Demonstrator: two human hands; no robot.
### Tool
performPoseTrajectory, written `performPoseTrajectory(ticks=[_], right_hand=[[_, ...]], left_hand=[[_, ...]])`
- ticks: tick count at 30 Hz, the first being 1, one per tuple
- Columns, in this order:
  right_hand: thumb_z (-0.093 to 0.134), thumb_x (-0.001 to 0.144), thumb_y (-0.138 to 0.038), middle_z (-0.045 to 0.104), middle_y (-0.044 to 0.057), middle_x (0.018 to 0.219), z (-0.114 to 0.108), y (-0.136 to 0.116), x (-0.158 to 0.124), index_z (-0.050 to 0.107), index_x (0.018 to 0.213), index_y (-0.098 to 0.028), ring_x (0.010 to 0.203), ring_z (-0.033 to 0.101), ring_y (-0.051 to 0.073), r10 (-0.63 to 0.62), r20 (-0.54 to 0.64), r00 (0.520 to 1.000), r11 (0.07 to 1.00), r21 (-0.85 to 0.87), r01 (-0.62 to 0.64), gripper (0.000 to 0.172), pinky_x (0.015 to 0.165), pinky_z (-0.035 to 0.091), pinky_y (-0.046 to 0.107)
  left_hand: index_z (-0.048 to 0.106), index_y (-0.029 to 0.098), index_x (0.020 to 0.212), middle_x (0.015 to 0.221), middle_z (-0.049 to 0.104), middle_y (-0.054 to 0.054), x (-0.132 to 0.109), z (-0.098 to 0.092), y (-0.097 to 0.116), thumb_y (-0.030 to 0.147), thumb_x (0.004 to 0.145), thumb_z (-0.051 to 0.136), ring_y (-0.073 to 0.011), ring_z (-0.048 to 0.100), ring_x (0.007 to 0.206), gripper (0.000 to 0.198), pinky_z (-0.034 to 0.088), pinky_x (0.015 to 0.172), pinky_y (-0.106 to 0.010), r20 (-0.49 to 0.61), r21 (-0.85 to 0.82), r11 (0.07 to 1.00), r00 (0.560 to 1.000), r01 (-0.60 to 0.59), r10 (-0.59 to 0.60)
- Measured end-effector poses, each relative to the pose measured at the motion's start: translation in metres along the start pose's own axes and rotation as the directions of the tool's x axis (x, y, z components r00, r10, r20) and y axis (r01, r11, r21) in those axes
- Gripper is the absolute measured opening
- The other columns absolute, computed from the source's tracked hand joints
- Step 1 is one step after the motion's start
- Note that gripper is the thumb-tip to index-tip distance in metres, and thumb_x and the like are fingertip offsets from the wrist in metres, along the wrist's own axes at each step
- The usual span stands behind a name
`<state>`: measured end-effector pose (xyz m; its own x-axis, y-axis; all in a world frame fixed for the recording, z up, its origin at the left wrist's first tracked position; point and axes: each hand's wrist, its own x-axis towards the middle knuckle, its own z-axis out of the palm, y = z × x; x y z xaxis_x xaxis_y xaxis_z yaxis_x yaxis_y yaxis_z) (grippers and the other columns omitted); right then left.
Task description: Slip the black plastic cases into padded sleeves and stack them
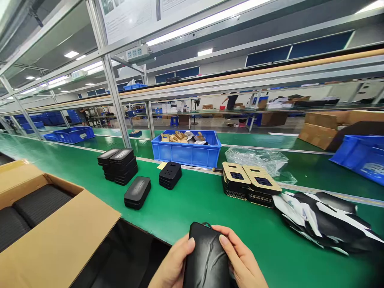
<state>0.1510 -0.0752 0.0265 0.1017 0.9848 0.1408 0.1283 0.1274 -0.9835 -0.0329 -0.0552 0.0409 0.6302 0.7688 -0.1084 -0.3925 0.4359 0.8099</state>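
Observation:
Between both hands I hold a black rectangular case (207,256) with rounded corners and a creased, glossy top, close to the bench's front edge. My left hand (175,262) grips its left side, thumb on the upper face. On the right side, my right hand (240,256) closes round it with the thumb near the top corner. A small dark loop shows at the far end. Ahead on the green bench (180,208) lie a similar black case (137,193), a short stack of black panels with holes (170,175) and stacked black cases (118,164).
Two stacks of tan-faced cut-out pieces (250,182) stand to the right, beside black-and-white sheets (324,220) and clear plastic film (258,160). A blue bin (186,154) of scraps sits behind. An open cardboard box (60,236) is at left; a metal post (114,100) rises behind the stacked cases.

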Motion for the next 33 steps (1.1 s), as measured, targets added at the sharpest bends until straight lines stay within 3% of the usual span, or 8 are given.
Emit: performPoseTrajectory(ticks=[2, 4, 8, 11, 14, 21, 27, 33], right_hand=[[0.044, 0.097, -0.052, 0.07, 0.007, 0.118, 0.003, 0.003, -0.002, 0.063, 0.117, -0.026, 0.099, 0.069, 0.021, -0.04, 0.022, 0.999, 0.996, -0.08, 0.042, 0.037, 0.083, 0.057, 0.028], [0.047, 0.098, -0.044, 0.068, 0.006, 0.117, 0.007, 0.004, -0.003, 0.065, 0.115, -0.029, 0.103, 0.067, 0.021, -0.205, -0.052, 0.977, 0.939, -0.291, 0.182, 0.029, 0.083, 0.057, 0.028], [0.058, 0.093, -0.023, 0.068, 0.005, 0.104, 0.018, -0.008, -0.005, 0.064, 0.107, -0.027, 0.099, 0.065, 0.019, -0.621, -0.069, 0.78, 0.671, -0.561, 0.485, 0.016, 0.084, 0.056, 0.029], [0.056, 0.092, -0.011, 0.07, 0.004, 0.097, 0.028, -0.019, -0.006, 0.06, 0.105, -0.023, 0.092, 0.067, 0.018, -0.743, 0.033, 0.668, 0.548, -0.543, 0.636, 0.019, 0.084, 0.057, 0.03], [0.055, 0.09, -0.006, 0.071, 0.006, 0.098, 0.034, -0.022, -0.005, 0.059, 0.108, -0.021, 0.091, 0.068, 0.019, -0.785, 0.06, 0.616, 0.484, -0.561, 0.672, 0.024, 0.083, 0.058, 0.033], [0.053, 0.091, -0.002, 0.069, 0.005, 0.094, 0.039, -0.02, -0.006, 0.056, 0.107, -0.023, 0.086, 0.066, 0.018, -0.726, 0.006, 0.687, 0.599, -0.486, 0.636, 0.026, 0.08, 0.056, 0.032], [0.048, 0.095, -0.008, 0.06, 0.0, 0.081, 0.04, -0.023, -0.006, 0.049, 0.09, -0.023, 0.072, 0.06, 0.013, -0.624, -0.043, 0.78, 0.716, -0.43, 0.549, 0.016, 0.064, 0.051, 0.024], [0.049, 0.095, -0.009, 0.06, -0.001, 0.08, 0.039, -0.02, -0.005, 0.051, 0.088, -0.023, 0.072, 0.061, 0.013, -0.617, -0.063, 0.785, 0.743, -0.375, 0.554, 0.016, 0.065, 0.052, 0.023]], left_hand=[[0.063, 0.009, 0.127, 0.112, 0.072, -0.018, 0.002, 0.0, -0.009, 0.062, 0.078, 0.058, -0.0366, 0.061, 0.116, 0.072, 0.036, 0.108, -0.051, 0.143, -0.247, 0.961, 0.986, 0.123, -0.089], [0.066, 0.005, 0.121, 0.115, 0.071, -0.02, 0.004, 0.0, -0.019, 0.064, 0.077, 0.057, -0.0399, 0.059, 0.12, 0.073, 0.033, 0.11, -0.054, 0.203, -0.348, 0.921, 0.973, 0.178, -0.111], [0.071, 0.007, 0.113, 0.119, 0.071, -0.018, 0.005, -0.001, -0.027, 0.05, 0.081, 0.064, -0.0366, 0.053, 0.13, 0.054, 0.028, 0.117, -0.05, 0.101, -0.372, 0.926, 0.995, 0.065, -0.029], [0.072, 0.01, 0.11, 0.121, 0.071, -0.014, 0.006, 0.0, -0.028, 0.039, 0.083, 0.068, -0.0301, 0.047, 0.136, 0.04, 0.024, 0.121, -0.041, 0.034, -0.35, 0.937, 0.999, -0.027, 0.042], [0.071, 0.014, 0.114, 0.126, 0.069, -0.01, 0.006, 0.001, -0.03, 0.04, 0.088, 0.062, -0.0249, 0.039, 0.142, 0.038, 0.022, 0.122, -0.039, 0.058, -0.412, 0.911, 0.998, 0.003, 0.022], [0.074, 0.006, 0.105, 0.124, 0.069, -0.017, 0.004, 0.007, -0.036, 0.031, 0.093, 0.054, -0.0231, 0.031, 0.147, 0.034, 0.02, 0.123, -0.032, 0.01, -0.502, 0.865, 1.0, 0.023, -0.021], [0.074, 0.009, 0.102, 0.122, 0.069, -0.017, 0.001, 0.008, -0.041, 0.036, 0.088, 0.063, -0.0307, 0.03, 0.146, 0.033, 0.018, 0.123, -0.044, -0.091, -0.48, 0.877, 0.993, 0.023, -0.076], [0.075, 0.009, 0.098, 0.122, 0.069, -0.018, 0.004, 0.007, -0.04, 0.038, 0.088, 0.062, -0.0319, 0.034, 0.145, 0.033, 0.025, 0.122, -0.045, -0.043, -0.544, 0.832, 0.987, 0.109, -0.157]])
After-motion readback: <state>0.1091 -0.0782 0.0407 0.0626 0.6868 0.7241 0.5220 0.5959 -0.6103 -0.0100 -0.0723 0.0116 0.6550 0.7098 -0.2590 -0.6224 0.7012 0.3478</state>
